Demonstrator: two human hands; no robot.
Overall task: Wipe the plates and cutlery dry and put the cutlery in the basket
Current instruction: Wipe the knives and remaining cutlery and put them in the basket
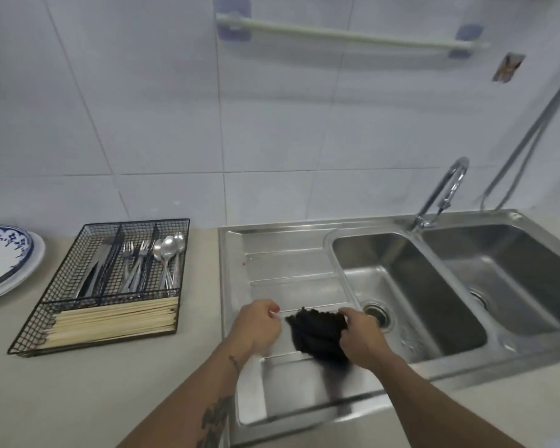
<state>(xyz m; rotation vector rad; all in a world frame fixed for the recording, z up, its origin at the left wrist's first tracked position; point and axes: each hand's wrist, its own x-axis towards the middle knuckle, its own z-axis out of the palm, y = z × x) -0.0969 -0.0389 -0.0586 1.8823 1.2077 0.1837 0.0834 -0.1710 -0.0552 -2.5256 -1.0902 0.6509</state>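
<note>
Cloth (317,334): you see a dark, crumpled rag lying on the steel draining board, gripped at its right edge by your right hand (362,337).
Basket (104,286): black wire tray on the worktop, divided into compartments.
Cutlery (143,266): knives in the left compartment, forks in the middle, spoons on the right, handles toward you.
Chopsticks (114,321): pale bundle lying crosswise in the front compartment.
Plates (0,270): stacked at your far left, blue-patterned one on top.

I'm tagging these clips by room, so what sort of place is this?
Most likely a home kitchen: a stainless double sink with a tap set into a counter, a white tiled wall behind, and a wire basket of cutlery beside plates.
</note>
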